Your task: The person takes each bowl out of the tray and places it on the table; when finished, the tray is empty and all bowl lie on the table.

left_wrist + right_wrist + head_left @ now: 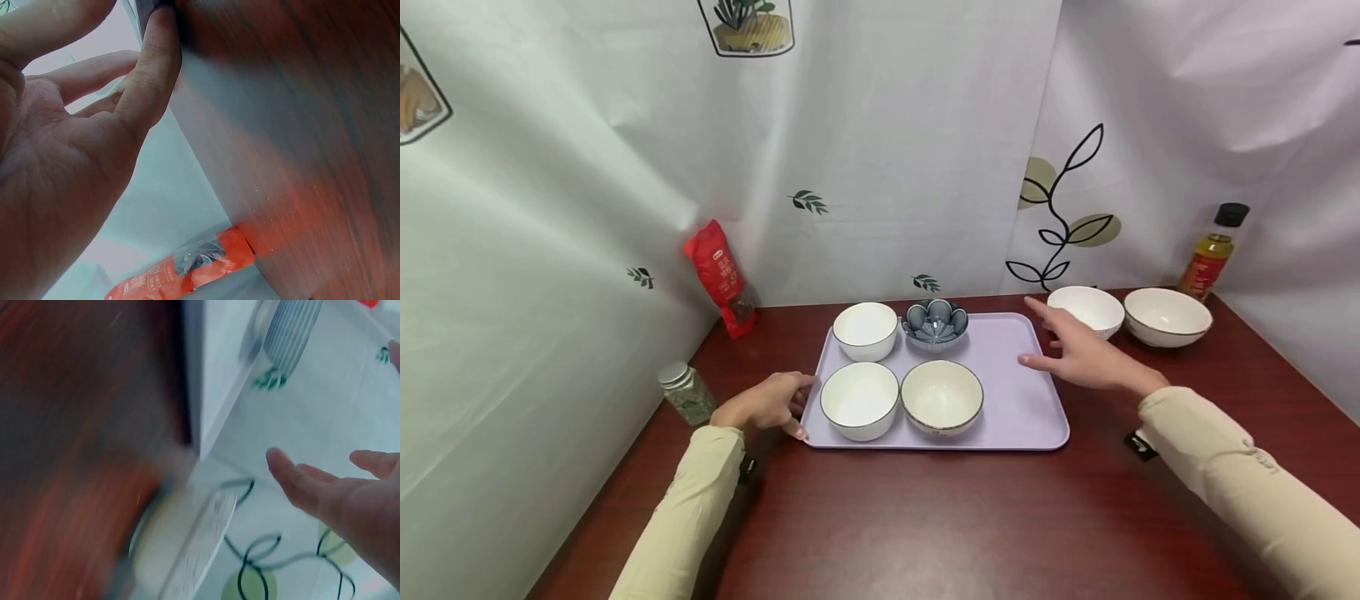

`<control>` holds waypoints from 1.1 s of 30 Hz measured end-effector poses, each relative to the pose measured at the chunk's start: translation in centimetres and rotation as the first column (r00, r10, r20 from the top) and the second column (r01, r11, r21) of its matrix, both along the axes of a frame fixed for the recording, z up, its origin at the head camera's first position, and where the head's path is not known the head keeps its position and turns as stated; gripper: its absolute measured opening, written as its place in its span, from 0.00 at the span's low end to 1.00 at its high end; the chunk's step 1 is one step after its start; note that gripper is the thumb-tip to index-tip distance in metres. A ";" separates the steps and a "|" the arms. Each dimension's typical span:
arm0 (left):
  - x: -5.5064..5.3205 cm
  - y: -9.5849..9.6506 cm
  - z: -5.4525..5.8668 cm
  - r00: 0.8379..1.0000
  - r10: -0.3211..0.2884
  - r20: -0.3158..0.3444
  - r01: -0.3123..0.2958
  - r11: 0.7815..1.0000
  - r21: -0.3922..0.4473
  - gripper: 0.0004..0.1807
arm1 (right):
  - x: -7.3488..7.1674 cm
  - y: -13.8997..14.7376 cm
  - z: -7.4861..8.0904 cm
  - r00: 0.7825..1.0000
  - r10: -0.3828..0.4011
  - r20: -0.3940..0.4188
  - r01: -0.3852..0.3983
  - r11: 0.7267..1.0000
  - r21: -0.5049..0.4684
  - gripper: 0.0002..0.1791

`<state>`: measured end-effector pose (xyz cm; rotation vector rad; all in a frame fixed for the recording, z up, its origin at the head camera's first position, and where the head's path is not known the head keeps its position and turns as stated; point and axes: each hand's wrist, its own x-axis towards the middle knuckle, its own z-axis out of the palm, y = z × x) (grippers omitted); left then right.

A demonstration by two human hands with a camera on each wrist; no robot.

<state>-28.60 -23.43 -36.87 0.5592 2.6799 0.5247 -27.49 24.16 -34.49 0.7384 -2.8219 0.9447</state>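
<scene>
A lavender tray (1011,408) carries two white dark-rimmed bowls (865,332) on its left, a cream bowl (942,397) at the front middle and a blue-grey petal-patterned bowl (935,325) behind it. My left hand (769,403) holds the tray's left edge near the front corner, a fingertip tucked at the rim's underside in the left wrist view. Over the tray's right edge, my right hand (1078,350) is held with fingers spread and nothing in them. A white bowl (1086,308) stands just beyond its fingers, partly covered by them.
Another cream bowl (1167,318) stands at the back right, an oil bottle (1208,258) behind it. To the left are a glass spice jar (687,393) and a red packet (721,277) leaning on the wall. Hanging fabric borders the dark wooden table (940,517).
</scene>
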 end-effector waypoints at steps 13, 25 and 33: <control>0.0 -0.1 0.0 1.000 -0.013 -0.001 0.013 1.000 0.013 0.52 | 0.1 -5.4 -0.7 0.951 0.188 0.244 -0.153 0.976 -0.155 0.47; 0.1 -0.1 0.1 1.000 -0.017 0.002 0.017 1.000 0.013 0.51 | 0.8 -8.4 -1.4 0.903 0.280 0.325 -0.241 0.958 -0.156 0.50; 0.1 -0.1 0.1 1.000 -0.016 0.002 0.016 1.000 0.002 0.52 | 0.9 -9.1 -1.7 0.908 0.282 0.310 -0.248 0.958 -0.143 0.54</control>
